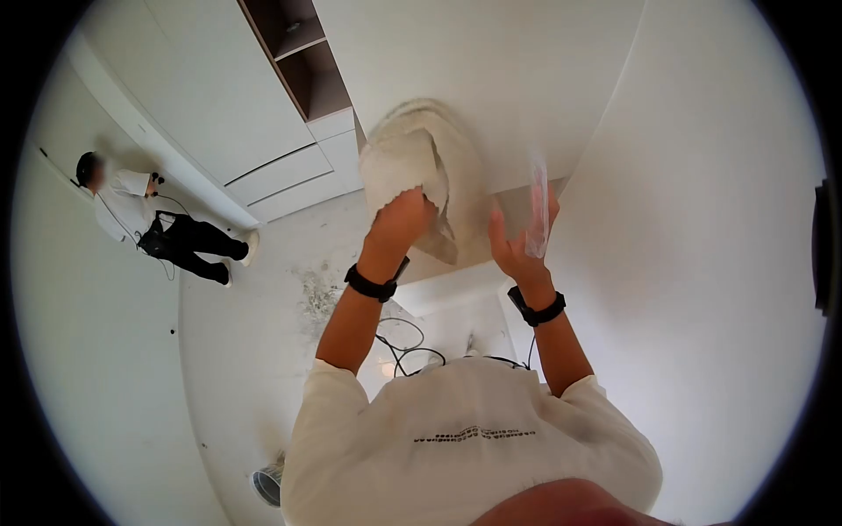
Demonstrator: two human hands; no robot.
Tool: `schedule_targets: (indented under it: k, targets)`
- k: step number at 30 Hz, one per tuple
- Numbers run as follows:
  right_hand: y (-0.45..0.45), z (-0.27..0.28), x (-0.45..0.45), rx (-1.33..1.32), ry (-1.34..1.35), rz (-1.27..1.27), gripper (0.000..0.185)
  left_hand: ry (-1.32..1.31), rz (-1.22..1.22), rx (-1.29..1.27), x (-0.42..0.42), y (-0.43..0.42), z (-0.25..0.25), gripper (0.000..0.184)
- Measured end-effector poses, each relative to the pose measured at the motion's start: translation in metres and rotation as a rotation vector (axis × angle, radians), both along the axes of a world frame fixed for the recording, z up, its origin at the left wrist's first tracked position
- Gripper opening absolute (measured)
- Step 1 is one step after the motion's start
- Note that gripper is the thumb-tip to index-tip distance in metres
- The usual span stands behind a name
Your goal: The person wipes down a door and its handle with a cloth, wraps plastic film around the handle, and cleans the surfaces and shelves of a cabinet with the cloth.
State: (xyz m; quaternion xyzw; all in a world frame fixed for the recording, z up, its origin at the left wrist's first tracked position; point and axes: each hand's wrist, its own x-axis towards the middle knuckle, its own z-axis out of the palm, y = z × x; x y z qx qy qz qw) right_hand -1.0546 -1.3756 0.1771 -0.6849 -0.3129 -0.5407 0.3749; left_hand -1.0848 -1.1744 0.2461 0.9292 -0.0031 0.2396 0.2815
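My left hand [403, 223] is closed on a cream cloth [399, 167] with a jagged edge. Part of the cloth hangs down past my fingers on the right, and a rounded pale shape [465, 153] shows behind it; what that is I cannot make out. To the right, my right hand [526, 241] is raised with the thumb apart, holding a thin clear plastic piece [538, 206] upright. Some of its fingers are hidden behind the plastic. Each wrist wears a black band.
A beige surface [452, 263] with a white front lies below my hands. White drawers [289, 180] and brown open shelves [316, 74] stand at the upper left. A person [167, 215] stands at far left. Black cables [399, 342], pale debris [323, 289] and a metal bucket [267, 484] are lower down.
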Motion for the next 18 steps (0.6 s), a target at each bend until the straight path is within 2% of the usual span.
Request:
schedule_targets:
  k: [1, 2, 4, 6, 8, 9, 10, 12, 15, 18]
  targets:
    - [0.001, 0.004, -0.001, 0.008, -0.002, 0.016, 0.072, -0.035, -0.008, -0.034, -0.007, -0.002, 0.029, 0.036]
    - [0.002, 0.007, -0.008, 0.018, 0.008, 0.029, 0.071, -0.273, -0.033, -0.121, -0.021, -0.012, 0.063, 0.033]
    - [-0.005, 0.004, -0.026, -0.007, 0.095, 0.003, 0.070, -0.743, 0.044, 0.280, 0.012, -0.004, 0.084, 0.033]
    - [-0.005, 0.025, -0.025, -0.071, 0.176, -0.069, 0.069, -0.696, -0.022, 0.236, 0.014, -0.021, 0.115, 0.048]
    - [0.000, 0.028, -0.025, 0.005, 0.231, -0.036, 0.067, -0.582, -0.105, 0.312, 0.018, -0.039, 0.129, 0.046]
    - [0.001, 0.029, -0.019, 0.044, 0.266, -0.021, 0.065, -0.683, -0.222, 0.257, 0.036, -0.045, 0.123, 0.042]
    - [0.001, 0.035, -0.011, 0.061, 0.244, -0.013, 0.066, -0.645, -0.311, 0.235, 0.048, -0.054, 0.119, 0.042]
    - [-0.001, 0.030, -0.011, 0.096, 0.254, 0.003, 0.067, -0.512, -0.488, 0.178, 0.056, -0.070, 0.094, 0.042]
    - [-0.007, 0.011, 0.001, 0.128, 0.388, -0.044, 0.073, -0.483, -0.576, 0.382, 0.082, -0.086, 0.043, 0.036]
    - [-0.006, -0.025, 0.018, 0.412, 0.618, 0.158, 0.078, 0.041, -0.643, 0.178, 0.124, -0.096, -0.023, 0.032]
